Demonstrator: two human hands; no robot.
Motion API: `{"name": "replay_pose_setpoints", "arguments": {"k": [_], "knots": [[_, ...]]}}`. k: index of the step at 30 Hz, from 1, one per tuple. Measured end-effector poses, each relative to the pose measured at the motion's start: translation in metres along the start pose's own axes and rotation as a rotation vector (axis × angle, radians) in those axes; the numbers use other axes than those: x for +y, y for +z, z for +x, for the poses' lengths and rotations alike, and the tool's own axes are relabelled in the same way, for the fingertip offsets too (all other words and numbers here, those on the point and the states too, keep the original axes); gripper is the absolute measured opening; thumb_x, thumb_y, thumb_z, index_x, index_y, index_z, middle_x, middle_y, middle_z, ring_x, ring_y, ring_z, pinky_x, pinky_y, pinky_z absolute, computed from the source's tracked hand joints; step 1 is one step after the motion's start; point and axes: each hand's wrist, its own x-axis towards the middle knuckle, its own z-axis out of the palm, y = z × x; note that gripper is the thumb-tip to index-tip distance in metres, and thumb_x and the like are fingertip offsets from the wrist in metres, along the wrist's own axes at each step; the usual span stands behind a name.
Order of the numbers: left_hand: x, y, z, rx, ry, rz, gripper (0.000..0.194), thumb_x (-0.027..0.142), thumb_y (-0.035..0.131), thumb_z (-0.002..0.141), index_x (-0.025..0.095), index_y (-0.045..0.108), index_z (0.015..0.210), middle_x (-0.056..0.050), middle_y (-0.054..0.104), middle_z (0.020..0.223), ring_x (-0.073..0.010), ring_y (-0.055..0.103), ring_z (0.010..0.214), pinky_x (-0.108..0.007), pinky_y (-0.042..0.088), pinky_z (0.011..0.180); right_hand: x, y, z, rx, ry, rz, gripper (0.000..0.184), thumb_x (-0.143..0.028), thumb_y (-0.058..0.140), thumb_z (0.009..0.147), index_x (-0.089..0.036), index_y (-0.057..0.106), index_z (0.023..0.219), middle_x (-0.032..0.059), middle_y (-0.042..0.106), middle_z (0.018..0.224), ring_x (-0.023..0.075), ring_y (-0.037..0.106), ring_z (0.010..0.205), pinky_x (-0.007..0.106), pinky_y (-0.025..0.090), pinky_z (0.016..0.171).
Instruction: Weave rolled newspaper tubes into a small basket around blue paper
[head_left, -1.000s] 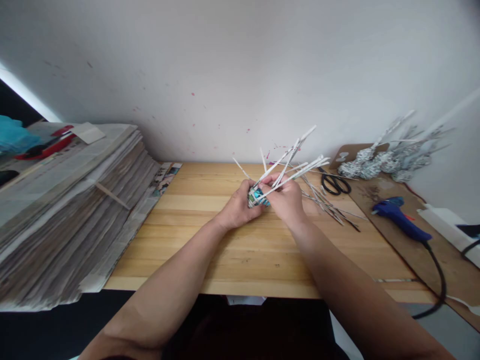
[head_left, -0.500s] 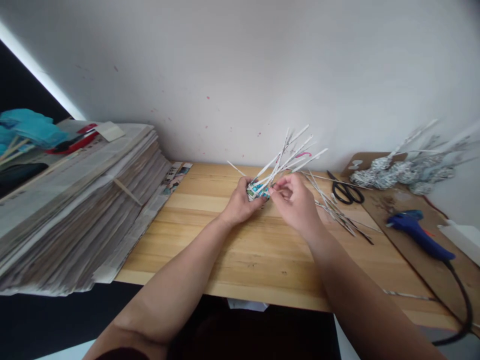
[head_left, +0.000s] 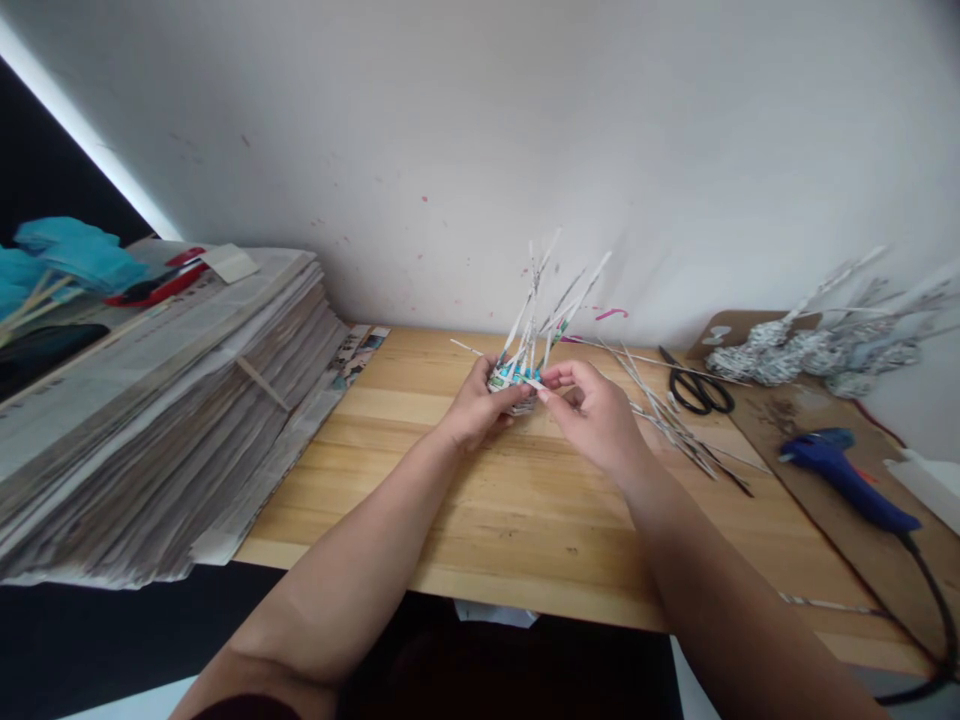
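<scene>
A small woven paper piece (head_left: 517, 398), white with blue and green patches, is held just above the wooden table (head_left: 420, 420). Several thin rolled-paper strips (head_left: 534, 318) stick up from it towards the wall. My left hand (head_left: 478, 405) is closed around its left side, thumb along the near face. At its right side my right hand (head_left: 589, 405) pinches the end of a paper strip (head_left: 535, 384) between thumb and forefinger. The piece's underside and the tips of my left fingers are hidden.
Loose paper strips (head_left: 679, 435) and black scissors (head_left: 701, 390) lie to the right. Beyond them, a blue glue gun (head_left: 847, 480) rests on a brown board, with finished-looking woven paper pieces (head_left: 806, 350) behind. A tall newspaper stack (head_left: 187, 420) fills the left side.
The woven piece has turned, so its strips stand more upright instead of leaning right. My right hand has moved from among the strips to the piece's right side. The view has shifted left.
</scene>
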Motion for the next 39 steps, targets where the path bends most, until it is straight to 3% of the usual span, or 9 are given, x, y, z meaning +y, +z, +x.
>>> {"name": "replay_pose_setpoints", "arguments": {"k": [4, 7, 10, 16, 20, 26, 39], "knots": [[0.0048, -0.0003, 0.0009, -0.038, -0.062, -0.26, 0.05, 0.033, 0.081, 0.066, 0.023, 0.053, 0.105, 0.0, 0.065, 0.09, -0.0143, 0.062, 0.07, -0.019, 0.046, 0.046, 0.0048, -0.0016, 0.0023, -0.015, 0.063, 0.071, 0.014, -0.036, 0.067, 0.085, -0.023, 0.063, 0.089, 0.0036, 0.075, 0.088, 0.0162, 0.065, 0.062, 0.03, 0.047, 0.058], [0.005, -0.0009, 0.0047, -0.004, -0.117, -0.366, 0.037, 0.041, 0.072, 0.075, 0.021, 0.057, 0.102, -0.003, 0.065, 0.089, -0.0163, 0.064, 0.068, -0.023, 0.049, 0.042, 0.0041, -0.0022, 0.0021, -0.031, 0.062, 0.085, 0.014, -0.037, 0.067, 0.085, -0.023, 0.064, 0.087, 0.0029, 0.074, 0.083, 0.0166, 0.066, 0.063, 0.029, 0.047, 0.059], [0.0035, -0.0014, 0.0074, 0.023, -0.147, -0.349, 0.03, 0.043, 0.066, 0.08, 0.02, 0.057, 0.098, -0.003, 0.065, 0.086, -0.0177, 0.065, 0.066, -0.026, 0.052, 0.041, 0.0015, -0.0027, 0.0012, -0.043, 0.063, 0.043, 0.014, -0.036, 0.067, 0.084, -0.022, 0.066, 0.086, 0.0015, 0.073, 0.075, 0.0154, 0.062, 0.057, 0.028, 0.044, 0.056], [0.0052, -0.0009, 0.006, 0.035, -0.165, -0.285, 0.026, 0.031, 0.065, 0.074, 0.022, 0.054, 0.095, -0.002, 0.065, 0.081, -0.0183, 0.064, 0.061, -0.03, 0.056, 0.043, 0.0002, -0.004, 0.0005, -0.057, 0.059, -0.019, 0.012, -0.034, 0.068, 0.083, -0.022, 0.069, 0.085, -0.0002, 0.071, 0.069, 0.0129, 0.052, 0.049, 0.027, 0.036, 0.049], [0.0068, -0.0008, 0.0059, 0.026, -0.179, -0.283, 0.026, 0.028, 0.06, 0.072, 0.021, 0.055, 0.097, -0.003, 0.065, 0.083, -0.0192, 0.065, 0.061, -0.032, 0.056, 0.043, 0.0007, -0.0052, 0.0009, -0.055, 0.052, -0.015, 0.012, -0.034, 0.068, 0.084, -0.023, 0.069, 0.085, 0.0002, 0.071, 0.069, 0.014, 0.055, 0.051, 0.028, 0.038, 0.052], [0.0057, 0.0, 0.006, 0.044, -0.167, -0.263, 0.029, 0.026, 0.06, 0.07, 0.021, 0.055, 0.098, -0.002, 0.064, 0.081, -0.0168, 0.061, 0.058, -0.024, 0.048, 0.039, 0.0044, -0.0056, 0.0032, -0.078, 0.051, 0.054, 0.012, -0.035, 0.069, 0.083, -0.023, 0.068, 0.081, 0.001, 0.072, 0.072, 0.0177, 0.066, 0.064, 0.029, 0.047, 0.06], [0.0065, 0.002, 0.0047, 0.011, -0.163, -0.278, 0.028, 0.027, 0.06, 0.072, 0.021, 0.056, 0.099, -0.001, 0.062, 0.079, -0.0159, 0.059, 0.055, -0.024, 0.044, 0.036, 0.0044, -0.0059, 0.0048, -0.074, 0.039, 0.037, 0.01, -0.031, 0.068, 0.082, -0.023, 0.068, 0.088, 0.0017, 0.074, 0.081, 0.0142, 0.061, 0.058, 0.029, 0.046, 0.057]]}}
